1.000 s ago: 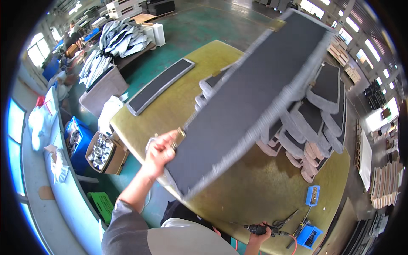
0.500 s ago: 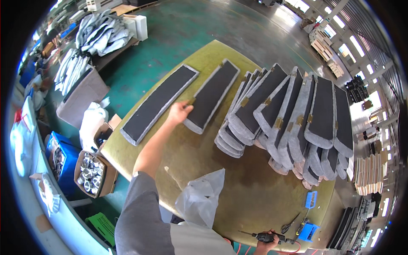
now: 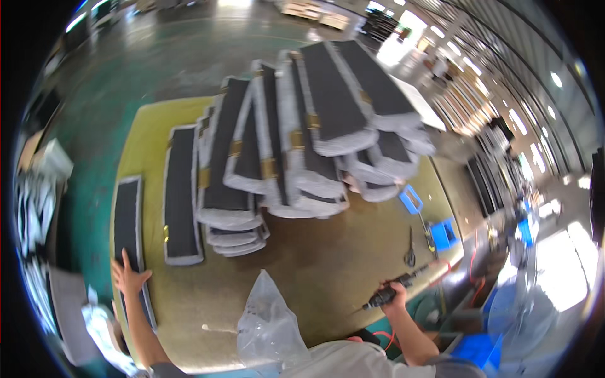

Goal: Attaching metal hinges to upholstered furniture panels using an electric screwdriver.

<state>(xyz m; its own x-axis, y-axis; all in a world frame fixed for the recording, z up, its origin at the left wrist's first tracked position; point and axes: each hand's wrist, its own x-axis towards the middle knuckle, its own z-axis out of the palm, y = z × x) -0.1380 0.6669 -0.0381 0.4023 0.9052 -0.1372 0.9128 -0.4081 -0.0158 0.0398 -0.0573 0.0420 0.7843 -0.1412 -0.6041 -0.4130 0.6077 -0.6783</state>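
Note:
My left hand [image 3: 130,274] lies open, fingers spread, on the leftmost long panel [image 3: 129,217], which has a dark face and a grey fabric edge. Beside it lies a second such panel [image 3: 182,195] with small gold-coloured metal pieces on its left edge. In my right hand [image 3: 395,296] is a black power screwdriver [image 3: 386,292]; its thin bit points left, over the table's near edge. A red hose [image 3: 454,263] shows by the tool's rear end. To the right of the two panels, a heap of similar panels [image 3: 334,104] overlaps, several with gold-coloured metal pieces.
Everything rests on a yellow-green table [image 3: 302,252]. A clear plastic bag [image 3: 271,324] lies at its near edge. Scissors [image 3: 410,249] and two blue bins [image 3: 444,234] [image 3: 411,199] are at the right. Grey fabric pieces [image 3: 34,205] stand beyond the left side.
The view has turned right. My left hand has gone from the second panel to the leftmost one, its fingers now spread. My right hand, still gripping the screwdriver, has come further into view.

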